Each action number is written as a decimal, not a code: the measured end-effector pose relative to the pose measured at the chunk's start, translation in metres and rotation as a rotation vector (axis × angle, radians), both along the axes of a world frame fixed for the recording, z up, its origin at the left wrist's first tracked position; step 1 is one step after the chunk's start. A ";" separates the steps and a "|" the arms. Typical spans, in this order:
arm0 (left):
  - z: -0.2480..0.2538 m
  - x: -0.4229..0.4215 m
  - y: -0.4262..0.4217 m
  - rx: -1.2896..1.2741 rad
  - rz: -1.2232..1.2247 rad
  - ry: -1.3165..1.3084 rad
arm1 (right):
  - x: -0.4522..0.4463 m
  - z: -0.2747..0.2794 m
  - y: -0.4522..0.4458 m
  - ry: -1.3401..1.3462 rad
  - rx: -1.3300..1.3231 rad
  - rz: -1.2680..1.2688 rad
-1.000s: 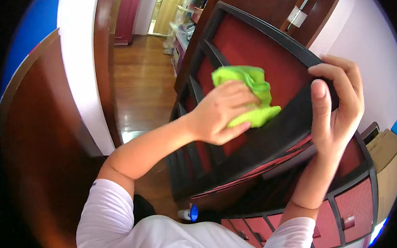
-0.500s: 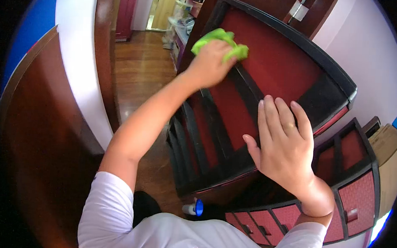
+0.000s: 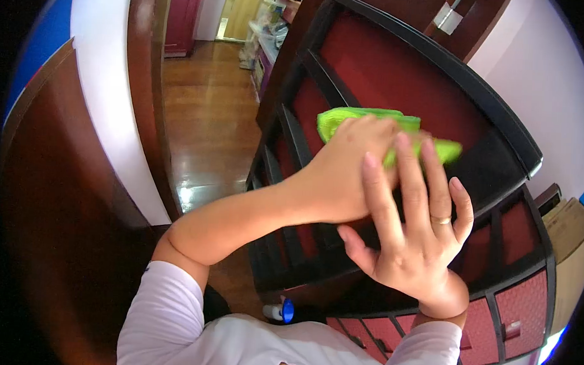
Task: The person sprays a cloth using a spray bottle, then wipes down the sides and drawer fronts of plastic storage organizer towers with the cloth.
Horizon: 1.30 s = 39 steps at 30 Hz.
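My left hand (image 3: pixel 353 168) is closed on a bright green cloth (image 3: pixel 339 122), which lies against the red inner panel (image 3: pixel 399 64) of a black-framed drawer unit part (image 3: pixel 500 125). The cloth's right end is blurred. My right hand (image 3: pixel 416 225) has its fingers spread and holds nothing. It is in front of the tilted frame and overlaps my left hand in the view; whether the two touch, I cannot tell.
Below right stands a black unit with red woven drawers (image 3: pixel 522 313). Cardboard (image 3: pixel 570 237) leans beside it. A white container with a blue rim (image 3: pixel 287 310) is on the wooden floor (image 3: pixel 204 115). A white door frame edge (image 3: pixel 106 79) is at left.
My left hand and the cloth have moved down and right from the panel's upper left. My right hand, earlier at the frame's corner, is now lower, with its fingers spread. The frame has shifted slightly.
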<state>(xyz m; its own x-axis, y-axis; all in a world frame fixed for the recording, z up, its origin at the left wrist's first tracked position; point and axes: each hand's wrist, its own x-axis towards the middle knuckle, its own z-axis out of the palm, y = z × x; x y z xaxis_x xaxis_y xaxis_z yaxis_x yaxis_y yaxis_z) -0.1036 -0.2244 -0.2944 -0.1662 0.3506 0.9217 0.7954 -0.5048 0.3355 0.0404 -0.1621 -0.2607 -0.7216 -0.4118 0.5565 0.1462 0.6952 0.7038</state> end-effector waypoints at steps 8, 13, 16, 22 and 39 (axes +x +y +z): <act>0.019 0.043 0.017 0.248 -0.398 -0.296 | 0.002 -0.015 0.024 0.174 0.035 0.310; -0.035 0.006 0.006 0.238 0.226 0.308 | 0.005 0.004 0.001 -0.031 -0.050 0.098; -0.028 -0.044 0.012 0.143 0.541 0.392 | 0.001 0.009 -0.011 -0.125 -0.069 -0.005; -0.023 -0.207 0.044 -0.121 0.821 0.108 | -0.015 0.002 -0.013 -0.137 0.025 -0.083; -0.027 -0.191 0.044 0.046 0.295 -0.211 | -0.022 -0.003 -0.008 -0.038 0.034 0.029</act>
